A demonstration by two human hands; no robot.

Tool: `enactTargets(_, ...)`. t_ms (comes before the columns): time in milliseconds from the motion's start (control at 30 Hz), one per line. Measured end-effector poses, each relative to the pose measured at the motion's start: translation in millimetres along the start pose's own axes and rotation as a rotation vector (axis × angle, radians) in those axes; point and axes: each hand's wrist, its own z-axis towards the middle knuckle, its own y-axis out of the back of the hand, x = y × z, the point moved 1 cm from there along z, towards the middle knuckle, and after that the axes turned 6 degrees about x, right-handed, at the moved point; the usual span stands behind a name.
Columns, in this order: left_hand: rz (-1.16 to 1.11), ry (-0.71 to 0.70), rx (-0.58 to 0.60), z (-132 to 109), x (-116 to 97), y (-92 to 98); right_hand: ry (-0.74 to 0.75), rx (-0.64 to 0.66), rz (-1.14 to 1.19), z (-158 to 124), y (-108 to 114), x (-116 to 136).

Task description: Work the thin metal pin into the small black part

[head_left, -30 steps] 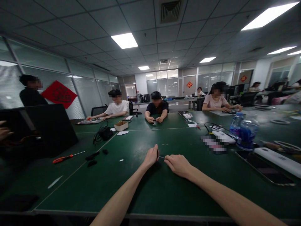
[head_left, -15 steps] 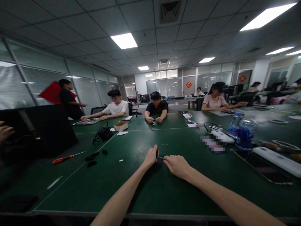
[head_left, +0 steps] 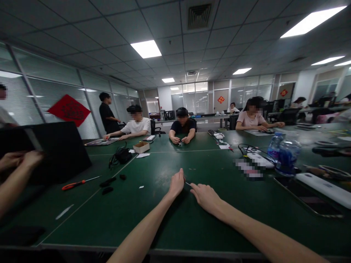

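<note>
Above the green table, my left hand is closed with the thumb up, around a small dark object that is mostly hidden by the fingers. From it a thin metal rod runs toward my right hand. The right fingertips pinch the rod's near end, palm down. What kind of thing the dark piece is, I cannot make out.
An orange-handled screwdriver and black pieces lie left. A co-worker's hands work beside a black panel. Further off stands a small box. At right are a water bottle, a phone and a white device.
My hands stay close together with only a slight shift. The co-worker's hands at left have come further into view. The standing person has moved right, and another person appears at the left edge.
</note>
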Motion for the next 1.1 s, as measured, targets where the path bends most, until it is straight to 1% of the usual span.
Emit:
enactTargets(167,0.004,-0.003,0.021,2.2,2.0,0.9,-0.012,-0.007,-0.004,0.2,0.2,1.8)
enactTargets(467,-0.056,0.039,0.019,1.0,8.8,1.5,-0.039,-0.008,-0.031,-0.3,-1.4,5.6)
enactTargets(567,-0.058,0.014,0.026,1.1,10.8,0.9,-0.041,-0.011,-0.015,-1.1,-0.5,6.4)
enactTargets(700,0.000,-0.025,0.048,3.4,14.1,-0.8,-0.037,-0.040,-0.034,-0.7,-1.7,5.4)
enactTargets(833,0.007,-0.038,0.073,4.6,16.2,-2.1,-0.038,-0.030,-0.048,0.8,-4.8,2.9)
enactTargets(1100,-0.010,-0.051,0.097,1.6,12.6,-0.4,-0.021,-0.024,-0.038,0.3,-6.1,1.8)
